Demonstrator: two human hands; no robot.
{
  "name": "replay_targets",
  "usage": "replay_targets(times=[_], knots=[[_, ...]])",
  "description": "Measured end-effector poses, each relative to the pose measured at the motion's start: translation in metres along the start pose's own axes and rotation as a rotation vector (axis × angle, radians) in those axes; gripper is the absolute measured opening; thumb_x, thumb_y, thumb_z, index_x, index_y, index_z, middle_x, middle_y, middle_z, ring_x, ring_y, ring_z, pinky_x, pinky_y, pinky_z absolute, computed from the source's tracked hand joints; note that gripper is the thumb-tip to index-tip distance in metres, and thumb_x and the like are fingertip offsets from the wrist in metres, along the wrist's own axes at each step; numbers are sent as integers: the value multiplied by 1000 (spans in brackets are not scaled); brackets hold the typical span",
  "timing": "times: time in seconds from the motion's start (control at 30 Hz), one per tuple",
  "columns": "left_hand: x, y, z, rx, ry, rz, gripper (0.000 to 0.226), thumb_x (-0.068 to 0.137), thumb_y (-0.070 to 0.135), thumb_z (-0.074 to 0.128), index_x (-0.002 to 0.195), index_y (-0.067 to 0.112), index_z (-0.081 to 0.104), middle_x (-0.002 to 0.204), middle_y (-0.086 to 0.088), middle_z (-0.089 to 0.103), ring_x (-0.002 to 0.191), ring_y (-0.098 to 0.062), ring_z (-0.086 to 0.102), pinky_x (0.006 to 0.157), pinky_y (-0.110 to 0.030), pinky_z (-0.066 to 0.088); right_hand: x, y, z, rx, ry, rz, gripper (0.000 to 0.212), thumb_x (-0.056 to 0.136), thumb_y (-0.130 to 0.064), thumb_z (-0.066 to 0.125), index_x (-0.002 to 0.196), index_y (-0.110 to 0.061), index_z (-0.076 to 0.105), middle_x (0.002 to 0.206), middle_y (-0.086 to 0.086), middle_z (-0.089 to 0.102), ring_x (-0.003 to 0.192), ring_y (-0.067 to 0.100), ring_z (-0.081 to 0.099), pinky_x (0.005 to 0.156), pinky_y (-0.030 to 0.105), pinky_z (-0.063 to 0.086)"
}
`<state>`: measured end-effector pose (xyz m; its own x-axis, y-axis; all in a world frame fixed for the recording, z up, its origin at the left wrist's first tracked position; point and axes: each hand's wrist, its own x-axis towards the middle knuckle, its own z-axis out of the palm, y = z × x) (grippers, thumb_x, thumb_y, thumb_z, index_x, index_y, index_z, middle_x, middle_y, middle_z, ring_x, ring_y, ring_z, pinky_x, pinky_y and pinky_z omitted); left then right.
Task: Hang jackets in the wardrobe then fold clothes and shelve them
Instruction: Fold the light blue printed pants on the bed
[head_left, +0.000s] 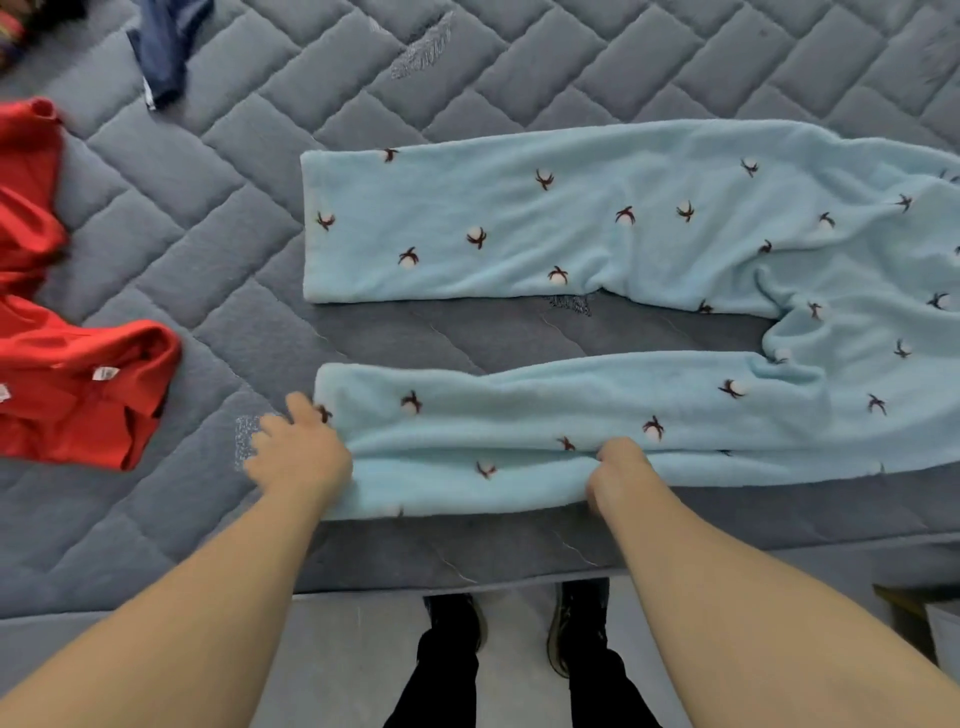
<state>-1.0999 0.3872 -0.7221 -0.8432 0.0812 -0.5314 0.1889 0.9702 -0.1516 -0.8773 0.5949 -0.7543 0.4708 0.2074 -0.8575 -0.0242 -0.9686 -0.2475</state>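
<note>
1. Pale blue fleece trousers (597, 228) spread flat on the quilted mattress (363, 78), legs apart, near leg along the bed's edge.
2. Likely soft, light, floppy, prone to bunching; best gripped at cuff and mid-leg.
3. Left hand (298, 452) at the near cuff, fingers loosely spread, probably only pressing.
4. Right hand (618, 475) curled, pinching a mid-leg fold.
5. Both forearms stretched forward, low over the mattress.
</note>
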Motion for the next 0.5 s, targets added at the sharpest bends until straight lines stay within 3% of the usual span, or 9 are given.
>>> replay_targets(times=[0.07, 0.13, 0.27, 0.4, 0.5], knots=[[-10, 28, -4, 131, 55, 123, 54, 89, 26, 49, 135, 17, 23, 132, -16, 37, 120, -36, 39, 94, -49, 36, 2, -5, -10, 125, -50, 77, 27, 79, -20, 63, 106, -16, 62, 107, 4, 65, 90, 26, 63, 76, 34, 54], [-23, 82, -7, 108, 92, 373, 56, 87, 26, 50, 137, 17, 26, 131, -14, 39, 116, -34, 40, 92, -45, 36, 5, -17, -27, 195, -91, 39, 15, 85, -28, 60, 95, -19, 66, 92, 3, 70, 81, 27, 66, 62, 35, 54], [-64, 203, 4, -12, -112, 701, 42, 94, 26, 43, 133, 13, 39, 131, -12, 46, 117, -34, 43, 91, -42, 35, 29, -68, -65, 396, -157, -38, 27, 87, -34, 57, 104, -20, 71, 100, 6, 73, 91, 33, 69, 76, 43, 58], [-93, 298, 35, -89, -152, 833, 44, 99, 33, 39, 139, 17, 41, 137, -11, 46, 124, -34, 40, 97, -43, 36, 65, -132, -96, 486, -117, -94, 20, 83, -35, 62, 91, -21, 73, 87, 5, 76, 79, 29, 71, 58, 38, 58], [-104, 347, 57, -20, -153, 851, 46, 98, 45, 38, 137, 22, 43, 138, -9, 39, 124, -34, 34, 101, -46, 32, 103, -167, -116, 490, -145, -126, 24, 82, -31, 70, 103, -19, 71, 97, 7, 75, 84, 30, 71, 70, 44, 60]])
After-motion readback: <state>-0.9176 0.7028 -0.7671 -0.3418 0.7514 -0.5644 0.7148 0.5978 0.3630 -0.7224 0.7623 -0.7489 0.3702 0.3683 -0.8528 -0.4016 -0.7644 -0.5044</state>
